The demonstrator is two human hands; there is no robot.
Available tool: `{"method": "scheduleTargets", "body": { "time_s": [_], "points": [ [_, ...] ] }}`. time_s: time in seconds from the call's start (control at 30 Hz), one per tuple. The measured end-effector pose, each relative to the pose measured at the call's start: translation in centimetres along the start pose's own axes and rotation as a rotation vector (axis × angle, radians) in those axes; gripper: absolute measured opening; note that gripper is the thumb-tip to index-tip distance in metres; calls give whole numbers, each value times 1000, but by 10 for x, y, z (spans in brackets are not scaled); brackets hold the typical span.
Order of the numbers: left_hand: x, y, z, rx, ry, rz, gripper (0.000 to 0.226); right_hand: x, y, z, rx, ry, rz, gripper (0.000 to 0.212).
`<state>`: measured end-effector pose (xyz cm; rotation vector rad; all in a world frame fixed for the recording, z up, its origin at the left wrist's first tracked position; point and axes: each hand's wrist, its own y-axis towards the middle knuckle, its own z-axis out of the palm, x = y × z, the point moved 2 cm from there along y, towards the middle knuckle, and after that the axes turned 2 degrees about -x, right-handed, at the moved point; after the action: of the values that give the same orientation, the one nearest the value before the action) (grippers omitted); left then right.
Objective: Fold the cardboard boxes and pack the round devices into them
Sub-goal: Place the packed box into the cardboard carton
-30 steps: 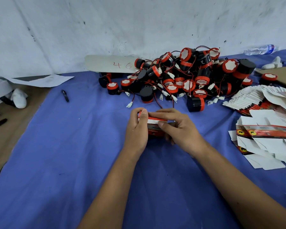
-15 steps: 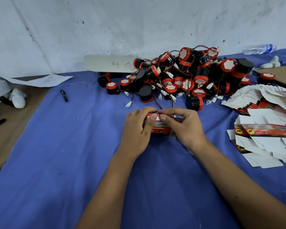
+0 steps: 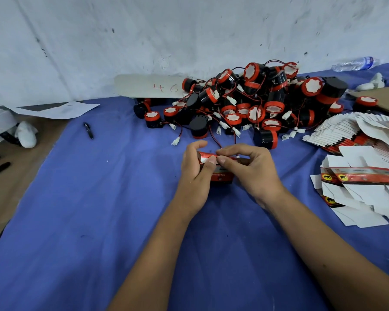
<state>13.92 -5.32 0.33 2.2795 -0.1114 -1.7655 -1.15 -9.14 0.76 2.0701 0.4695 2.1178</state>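
Note:
A small red and white cardboard box (image 3: 220, 175) stands on the blue cloth between my hands. My left hand (image 3: 194, 170) grips its left end, thumb on the white top flap. My right hand (image 3: 250, 171) holds the right end and pinches the top flap with thumb and forefinger. Behind the box lies a heap of round black and red devices (image 3: 252, 102) with red wires and white plugs. Flat unfolded boxes (image 3: 359, 182) lie at the right, with a fanned stack of flat boxes (image 3: 337, 133) behind them.
A blue cloth (image 3: 99, 209) covers the table. A black pen (image 3: 88, 130) lies at the left, a cardboard strip marked 46 (image 3: 153, 87) leans by the wall, a plastic bottle (image 3: 355, 63) lies far right. White items (image 3: 26, 136) sit at the left edge.
Both hands have shifted on the box: fingers moved up to the top flap, and my right thumb and forefinger now pinch it beside my left thumb.

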Motion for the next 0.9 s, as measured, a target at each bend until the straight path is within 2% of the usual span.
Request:
{"method": "scheduleTargets", "body": {
  "time_s": [0.13,0.23,0.33,0.43,0.53,0.6,0.73,0.9],
  "points": [
    [-7,-2,-2,-4,-77,0,26,-2,1,0,68,95,40,10],
    [-6,-1,-5,7,-96,5,15,1,1,-1,98,24,7,9],
    [1,2,-12,65,-76,-25,12,4,1,-5,171,-35,7,19],
    [4,4,-15,104,-94,-40,14,1,3,-9,130,-19,49,17],
    [4,6,-14,53,-84,14,16,-1,3,-7,59,39,110,13],
    [4,7,-15,12,-73,61,13,-1,4,-7,72,42,114,13],
    [5,9,-16,-64,-45,111,8,2,5,-10,140,17,74,18],
    [3,7,-15,-87,-75,87,9,6,3,-10,80,-210,-88,20]
  ]
}}
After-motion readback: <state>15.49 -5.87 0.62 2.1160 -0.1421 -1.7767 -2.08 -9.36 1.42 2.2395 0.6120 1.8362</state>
